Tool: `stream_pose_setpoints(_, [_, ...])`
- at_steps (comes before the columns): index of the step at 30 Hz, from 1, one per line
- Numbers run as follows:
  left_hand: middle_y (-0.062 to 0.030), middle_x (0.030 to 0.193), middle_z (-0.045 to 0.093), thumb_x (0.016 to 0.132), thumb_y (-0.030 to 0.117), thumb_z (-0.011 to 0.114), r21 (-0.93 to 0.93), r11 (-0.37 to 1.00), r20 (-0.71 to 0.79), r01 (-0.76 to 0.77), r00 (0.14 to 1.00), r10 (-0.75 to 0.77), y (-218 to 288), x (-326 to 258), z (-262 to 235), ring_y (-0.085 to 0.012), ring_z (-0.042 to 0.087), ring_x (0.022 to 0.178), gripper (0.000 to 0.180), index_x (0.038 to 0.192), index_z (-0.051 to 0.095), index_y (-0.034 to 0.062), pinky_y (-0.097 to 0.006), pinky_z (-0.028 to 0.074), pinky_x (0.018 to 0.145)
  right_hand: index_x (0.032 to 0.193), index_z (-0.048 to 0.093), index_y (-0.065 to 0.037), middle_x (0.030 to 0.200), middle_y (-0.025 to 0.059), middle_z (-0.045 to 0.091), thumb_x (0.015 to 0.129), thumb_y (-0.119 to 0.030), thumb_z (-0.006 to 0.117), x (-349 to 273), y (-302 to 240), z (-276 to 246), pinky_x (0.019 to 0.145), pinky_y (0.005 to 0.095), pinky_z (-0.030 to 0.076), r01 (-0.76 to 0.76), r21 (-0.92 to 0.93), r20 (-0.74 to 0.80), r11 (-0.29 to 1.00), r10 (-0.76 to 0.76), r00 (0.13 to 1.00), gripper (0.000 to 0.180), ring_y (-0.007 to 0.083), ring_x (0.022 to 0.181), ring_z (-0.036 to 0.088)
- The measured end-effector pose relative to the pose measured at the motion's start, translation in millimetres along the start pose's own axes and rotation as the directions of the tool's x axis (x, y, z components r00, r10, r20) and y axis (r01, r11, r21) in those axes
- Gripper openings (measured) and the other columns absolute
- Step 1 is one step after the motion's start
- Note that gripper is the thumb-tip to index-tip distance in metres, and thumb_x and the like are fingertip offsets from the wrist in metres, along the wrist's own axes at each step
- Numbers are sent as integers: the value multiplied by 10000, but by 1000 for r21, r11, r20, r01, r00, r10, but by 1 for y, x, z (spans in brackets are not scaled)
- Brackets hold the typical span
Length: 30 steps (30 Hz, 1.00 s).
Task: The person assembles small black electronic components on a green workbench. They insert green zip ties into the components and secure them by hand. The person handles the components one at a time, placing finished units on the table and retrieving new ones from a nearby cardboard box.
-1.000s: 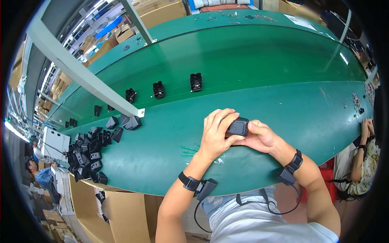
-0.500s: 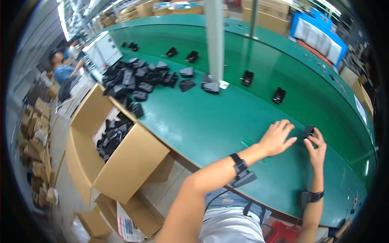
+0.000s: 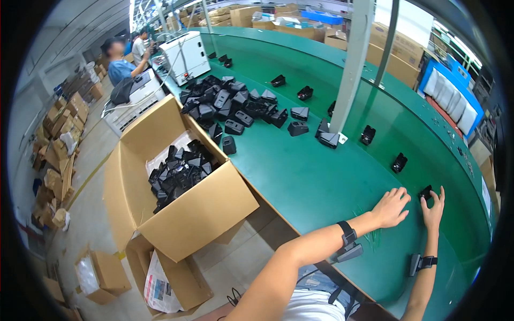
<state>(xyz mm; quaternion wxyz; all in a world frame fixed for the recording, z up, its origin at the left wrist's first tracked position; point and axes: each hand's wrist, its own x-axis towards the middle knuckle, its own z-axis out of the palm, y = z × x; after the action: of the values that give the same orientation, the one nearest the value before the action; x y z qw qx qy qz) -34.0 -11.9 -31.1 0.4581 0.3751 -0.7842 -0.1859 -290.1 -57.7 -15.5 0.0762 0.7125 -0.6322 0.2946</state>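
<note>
My right hand [image 3: 432,211] has its thumb and a finger around a small black plastic housing [image 3: 425,192] at the green belt's near edge; another finger points up, away from it. Whether the housing rests on the belt is hard to tell. My left hand [image 3: 392,207] hovers beside it over the green bench top [image 3: 300,176], fingers apart and holding nothing. Several similar black housings, such as one housing [image 3: 399,162], stand spaced along the belt [image 3: 385,136]. A big heap of grey-black plastic parts [image 3: 235,104] lies at the bench's far left.
An open cardboard box [image 3: 201,214] with more black parts stands against the bench's left edge, above a lower open box [image 3: 201,283]. A white post [image 3: 353,69] rises from the bench. Thin green strands [image 3: 372,235] lie near my left wrist. Two people work beyond a white machine [image 3: 184,56].
The view has swung left, so the box and heap sit farther right in it. My right hand's fingers have spread more, and the black housing is turned differently between them.
</note>
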Motion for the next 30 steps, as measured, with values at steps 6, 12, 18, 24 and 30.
stream_pose_setpoints(6, [-122, 1001, 601, 773, 206, 721, 165, 953, 25, -254, 967, 254, -3, -10, -98, -337, 568, 1010, 270, 978, 631, 54, -440, 468, 832, 1092, 658, -21, 1359, 194, 553, 799, -133, 712, 0, -152, -23, 1050, 437, 426, 224, 391, 121, 893, -292, 949, 318, 367, 1267, 533])
stream_pose_setpoints(12, [-210, 1353, 481, 718, 460, 789, 734, 595, -272, 327, 944, -184, -107, -37, -304, -443, 441, 1259, 766, 1307, 509, 58, -575, 397, 1000, 1225, 613, -55, 1434, 189, 475, 819, -263, 734, 48, -287, 52, 1064, 449, 439, 505, 437, 161, 745, -616, 771, 472, 387, 1295, 491])
stream_pose_setpoints(18, [-194, 1650, 61, 605, 941, 552, 726, 80, -447, 683, 557, -700, -168, -41, -400, -493, -16, 1493, 1307, 1589, 204, 155, -726, 74, 1126, 1457, 429, -89, 1580, 204, 253, 844, -459, 703, 75, -401, 123, 1094, 572, 368, 516, 221, 339, 828, -561, 755, 767, 375, 1435, 306])
stream_pose_setpoints(24, [-175, 1620, 152, 655, 807, 686, 540, 229, -443, 810, 505, -741, -178, -47, -380, -515, 106, 1464, 1200, 1573, 232, 181, -740, 322, 1033, 1239, 610, -60, 1506, 173, 388, 814, -382, 728, 70, -381, 163, 965, 530, 443, 614, 205, 205, 762, -647, 734, 546, 389, 1315, 415])
stream_pose_setpoints(30, [-186, 1491, 299, 697, 480, 789, 599, 331, -508, 729, 666, -546, -162, -60, -334, -536, 250, 1370, 810, 1380, 476, 178, -713, 413, 943, 1043, 656, -73, 1361, 117, 530, 753, -175, 727, 72, -351, 131, 951, 458, 478, 666, 539, 65, 516, -814, 578, 315, 347, 1123, 537])
